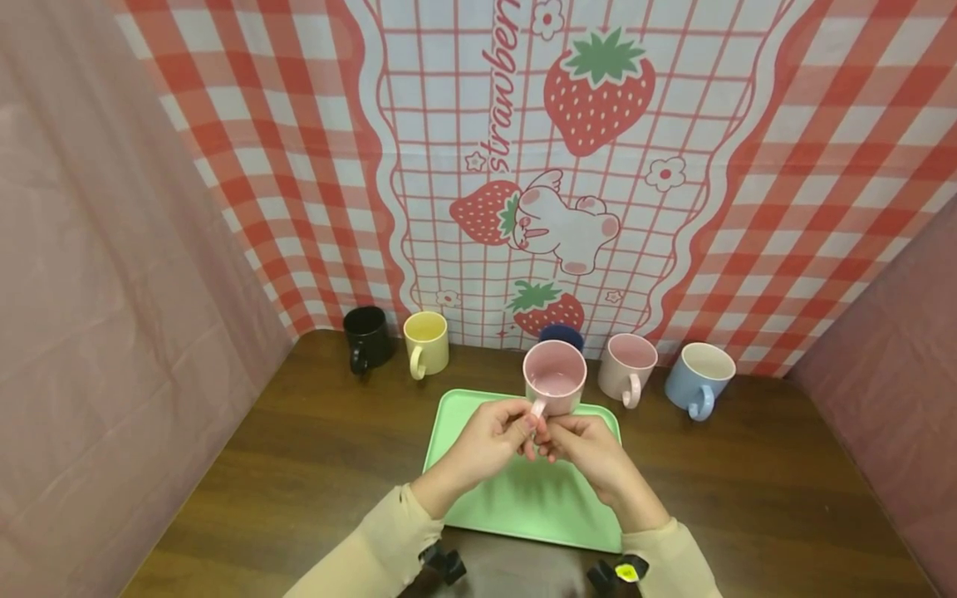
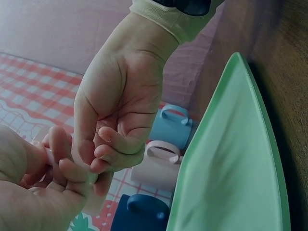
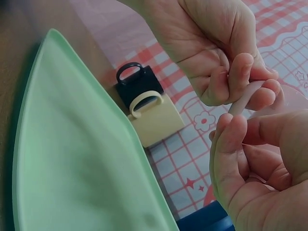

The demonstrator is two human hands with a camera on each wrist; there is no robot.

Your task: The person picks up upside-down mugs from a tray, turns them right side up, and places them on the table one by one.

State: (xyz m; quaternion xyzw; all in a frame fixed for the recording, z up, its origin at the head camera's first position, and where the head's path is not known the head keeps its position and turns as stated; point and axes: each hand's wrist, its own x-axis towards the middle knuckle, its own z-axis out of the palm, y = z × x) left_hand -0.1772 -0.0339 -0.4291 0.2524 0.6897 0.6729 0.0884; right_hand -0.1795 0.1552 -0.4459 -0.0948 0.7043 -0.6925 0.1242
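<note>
Up over the green tray (image 1: 531,502), a pink mug (image 1: 555,382) is held by both hands, its open top tipped toward the head camera. My left hand (image 1: 482,440) pinches the mug's handle (image 3: 247,97) between thumb and fingers. From the other side, my right hand (image 1: 594,457) pinches at the handle's lower end, fingers curled, the two hands' fingertips close together. In the left wrist view most of the mug is hidden behind the fingers.
Along the back of the table (image 1: 299,465) stand a black mug (image 1: 367,336), a yellow mug (image 1: 427,340), a dark blue mug (image 2: 139,211) partly hidden, another pink mug (image 1: 626,365) and a light blue mug (image 1: 699,378). A checked strawberry cloth (image 1: 523,124) hangs behind them.
</note>
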